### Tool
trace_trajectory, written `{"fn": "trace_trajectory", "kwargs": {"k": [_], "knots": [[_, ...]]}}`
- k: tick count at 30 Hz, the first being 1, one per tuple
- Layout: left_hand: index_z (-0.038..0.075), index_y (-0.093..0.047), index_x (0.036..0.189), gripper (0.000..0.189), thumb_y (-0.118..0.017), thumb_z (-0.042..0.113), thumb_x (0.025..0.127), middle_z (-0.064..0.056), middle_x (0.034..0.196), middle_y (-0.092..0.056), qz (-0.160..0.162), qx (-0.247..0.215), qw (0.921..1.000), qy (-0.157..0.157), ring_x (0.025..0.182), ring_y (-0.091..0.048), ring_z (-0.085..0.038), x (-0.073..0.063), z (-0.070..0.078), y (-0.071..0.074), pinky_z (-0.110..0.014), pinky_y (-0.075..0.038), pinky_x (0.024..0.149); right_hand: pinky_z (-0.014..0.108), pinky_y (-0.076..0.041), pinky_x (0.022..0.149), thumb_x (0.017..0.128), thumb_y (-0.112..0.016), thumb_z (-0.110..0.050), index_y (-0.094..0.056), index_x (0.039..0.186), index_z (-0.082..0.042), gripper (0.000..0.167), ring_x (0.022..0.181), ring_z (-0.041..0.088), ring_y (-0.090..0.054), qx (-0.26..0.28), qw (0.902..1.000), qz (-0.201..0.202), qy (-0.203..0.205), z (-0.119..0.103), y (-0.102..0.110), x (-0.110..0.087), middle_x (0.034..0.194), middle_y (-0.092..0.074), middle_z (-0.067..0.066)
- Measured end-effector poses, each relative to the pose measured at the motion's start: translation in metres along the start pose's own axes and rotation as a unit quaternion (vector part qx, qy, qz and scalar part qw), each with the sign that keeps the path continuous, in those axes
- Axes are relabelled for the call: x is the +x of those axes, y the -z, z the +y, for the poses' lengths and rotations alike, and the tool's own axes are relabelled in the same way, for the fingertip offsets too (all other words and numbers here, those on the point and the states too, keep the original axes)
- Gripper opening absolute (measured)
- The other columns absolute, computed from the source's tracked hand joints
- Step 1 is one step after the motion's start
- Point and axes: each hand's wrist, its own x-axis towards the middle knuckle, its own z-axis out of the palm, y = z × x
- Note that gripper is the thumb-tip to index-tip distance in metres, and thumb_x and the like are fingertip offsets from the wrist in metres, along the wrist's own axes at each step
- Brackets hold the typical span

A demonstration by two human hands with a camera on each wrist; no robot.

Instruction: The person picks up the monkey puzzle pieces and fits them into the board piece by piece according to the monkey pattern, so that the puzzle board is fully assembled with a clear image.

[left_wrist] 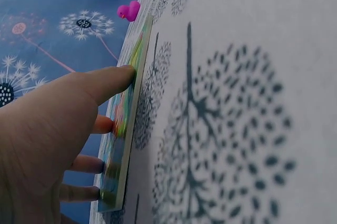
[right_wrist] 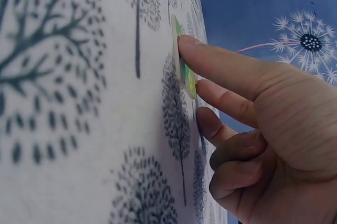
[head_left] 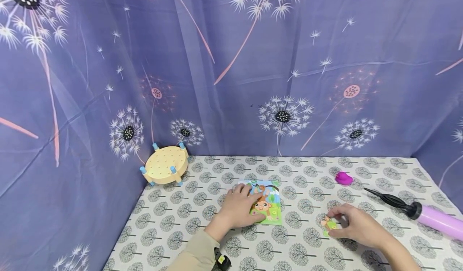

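Note:
A flat jigsaw puzzle (head_left: 273, 214) with a cartoon monkey picture lies on the patterned tablecloth. My left hand (head_left: 236, 207) rests over its left side with fingers spread; in the left wrist view the thumb (left_wrist: 118, 80) and fingertips touch the puzzle's face. To the right, my right hand (head_left: 359, 224) pinches a small puzzle piece (head_left: 330, 225), green with some orange, between thumb and fingers. Seen from the right wrist, that piece (right_wrist: 188, 79) stands at a tilt close over the cloth, and the other fingers are curled in.
A purple toy duck (head_left: 343, 178) sits behind my right hand. At the right lies a hand pump (head_left: 437, 220) with a black nozzle and lilac barrel. A yellow toy stool (head_left: 165, 164) with blue-tipped legs lies upturned at the back left, near the dandelion curtain (head_left: 231, 114).

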Motion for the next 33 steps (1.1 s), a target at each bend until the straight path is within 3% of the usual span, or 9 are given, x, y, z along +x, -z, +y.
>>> {"fn": "trace_trajectory", "kwargs": {"k": [7, 18, 23, 30, 33], "knots": [[0.036, -0.049, 0.155, 0.086, -0.047, 0.087, 0.087, -0.007, 0.147, -0.05, 0.014, 0.012, 0.9998, 0.009, 0.137, -0.045, -0.033, 0.002, 0.0051, -0.0013, -0.06, -0.048, 0.104, 0.053, -0.055, 0.086, 0.064, -0.093, -0.052, -0.071, 0.118, -0.016, 0.068, 0.1, 0.021, -0.062, -0.02, 0.9998, 0.0, 0.006, -0.0029, -0.0004, -0.0003, 0.112, -0.067, -0.003], [0.032, -0.05, 0.155, 0.088, -0.052, 0.086, 0.085, -0.008, 0.146, -0.05, 0.015, 0.011, 0.9996, 0.019, 0.135, -0.046, -0.034, 0.0023, 0.0101, 0.004, -0.057, -0.05, 0.101, 0.028, -0.049, 0.074, 0.066, -0.093, -0.047, -0.066, 0.11, -0.021, 0.058, 0.086, 0.007, -0.057, -0.019, 0.999, -0.022, 0.035, -0.0055, 0.0011, 0.0046, 0.098, -0.062, -0.008], [0.033, -0.052, 0.154, 0.085, -0.05, 0.086, 0.087, -0.007, 0.146, -0.05, 0.018, 0.014, 0.9995, 0.02, 0.135, -0.046, -0.033, 0.0032, 0.0096, 0.0025, -0.056, -0.05, 0.1, 0.027, -0.048, 0.072, 0.067, -0.092, -0.047, -0.064, 0.11, -0.022, 0.057, 0.083, 0.006, -0.054, -0.008, 0.9988, -0.027, 0.039, -0.0058, 0.0019, 0.0047, 0.094, -0.059, -0.009], [0.033, -0.055, 0.151, 0.082, -0.052, 0.085, 0.087, -0.007, 0.148, -0.051, 0.021, 0.007, 0.9995, 0.024, 0.136, -0.046, -0.034, 0.0031, 0.0091, 0.0028, -0.058, -0.05, 0.102, 0.025, -0.047, 0.067, 0.072, -0.091, -0.044, -0.068, 0.127, -0.019, 0.064, 0.078, 0.006, -0.052, 0.011, 0.9983, -0.028, 0.051, -0.0025, 0.0014, 0.0037, 0.097, -0.059, -0.007], [0.034, -0.054, 0.151, 0.082, -0.053, 0.084, 0.087, -0.006, 0.149, -0.05, 0.021, 0.0, 0.9995, 0.025, 0.137, -0.045, -0.034, 0.0029, 0.0079, 0.0029, -0.059, -0.049, 0.103, 0.024, -0.047, 0.064, 0.078, -0.088, -0.041, -0.069, 0.124, -0.02, 0.054, 0.074, 0.006, -0.052, 0.03, 0.9974, -0.022, 0.061, -0.0006, 0.0016, 0.0044, 0.093, -0.059, -0.008]]}}
